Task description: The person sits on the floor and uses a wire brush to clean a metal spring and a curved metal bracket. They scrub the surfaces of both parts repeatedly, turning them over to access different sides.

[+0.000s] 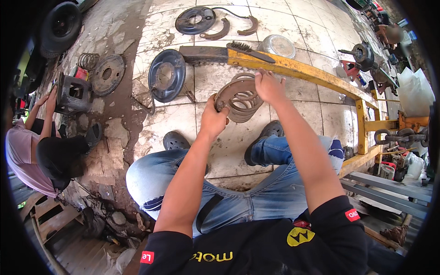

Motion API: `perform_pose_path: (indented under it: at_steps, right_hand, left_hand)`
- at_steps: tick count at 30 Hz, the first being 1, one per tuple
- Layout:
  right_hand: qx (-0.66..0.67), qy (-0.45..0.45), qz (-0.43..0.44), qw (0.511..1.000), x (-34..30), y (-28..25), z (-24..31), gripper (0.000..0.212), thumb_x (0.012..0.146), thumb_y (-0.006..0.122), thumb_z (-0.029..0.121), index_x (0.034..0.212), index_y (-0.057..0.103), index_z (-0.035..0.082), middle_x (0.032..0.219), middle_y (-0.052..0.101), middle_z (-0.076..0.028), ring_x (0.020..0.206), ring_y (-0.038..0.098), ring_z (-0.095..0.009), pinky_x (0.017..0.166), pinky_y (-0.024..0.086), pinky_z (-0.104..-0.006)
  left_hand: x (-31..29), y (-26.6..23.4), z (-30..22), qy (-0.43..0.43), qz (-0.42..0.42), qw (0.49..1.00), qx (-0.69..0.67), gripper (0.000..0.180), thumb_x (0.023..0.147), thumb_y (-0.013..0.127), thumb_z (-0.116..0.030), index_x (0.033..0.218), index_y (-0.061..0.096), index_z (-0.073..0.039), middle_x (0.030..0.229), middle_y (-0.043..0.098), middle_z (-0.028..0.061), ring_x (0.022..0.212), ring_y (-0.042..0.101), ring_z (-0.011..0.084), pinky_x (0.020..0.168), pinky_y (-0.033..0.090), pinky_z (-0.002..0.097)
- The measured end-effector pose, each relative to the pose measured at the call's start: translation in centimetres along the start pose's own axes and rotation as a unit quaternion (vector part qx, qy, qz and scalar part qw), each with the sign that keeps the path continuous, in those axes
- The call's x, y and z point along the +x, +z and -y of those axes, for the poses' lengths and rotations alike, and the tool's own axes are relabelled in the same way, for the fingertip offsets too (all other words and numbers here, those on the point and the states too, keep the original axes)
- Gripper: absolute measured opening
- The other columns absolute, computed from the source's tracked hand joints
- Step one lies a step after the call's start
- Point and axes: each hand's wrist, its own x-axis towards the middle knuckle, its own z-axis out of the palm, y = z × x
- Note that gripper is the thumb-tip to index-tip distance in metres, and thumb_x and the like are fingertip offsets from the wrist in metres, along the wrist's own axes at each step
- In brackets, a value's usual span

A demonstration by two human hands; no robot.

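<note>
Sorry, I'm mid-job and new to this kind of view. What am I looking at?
There is no robot: these are a person's own bare hands. The only picture comes from a wide fisheye camera on their head, looking down, so edges bend.

The left hand grips a rusty curved metal piece; the right hand is at its other end. A coil spring sits right by it; whether it is held, I can't tell.

On the tiled floor lie two black round plates. A wire brush rests on a yellow frame.

The brake shoe [228, 91] and coil spring [244, 117] look rough, matt metal.
</note>
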Motion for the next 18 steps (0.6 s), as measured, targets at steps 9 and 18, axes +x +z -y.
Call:
perform_pose_path:
  at_steps: [9, 18]
  right_hand:
    - [-0.102, -0.176, -0.19, 0.96, -3.5, 3.6, 1.1, 0.056, 0.102, 0.021, 0.038, 0.144, 0.04, 0.007, 0.152, 0.037, -0.017, 0.14, 0.038, -0.032, 0.113, 0.022, -0.0625]
    - [0.078, 0.002, 0.111, 0.991, 0.2, -4.5, 3.6, 0.059, 0.1, 0.023, 0.035, 0.121, 0.06, -0.005, 0.13, 0.058, -0.024, 0.127, 0.049, -0.041, 0.11, 0.03, -0.0583]
  left_hand:
    - [0.1, -0.2, 0.0, 0.008, 0.006, 1.0, 0.002, 0.054, 0.09, 0.061, -0.01, 0.138, 0.038, -0.003, 0.089, 0.059, 0.0082, 0.057, 0.056, 0.0116, 0.042, 0.04, 0.0267]
    - [-0.2, -0.5, -0.3, -0.014, 0.007, 1.0, 0.008, 0.058, 0.09, 0.061, -0.01, 0.141, 0.035, -0.001, 0.091, 0.062, 0.0118, 0.057, 0.058, 0.0146, 0.048, 0.045, 0.0301]
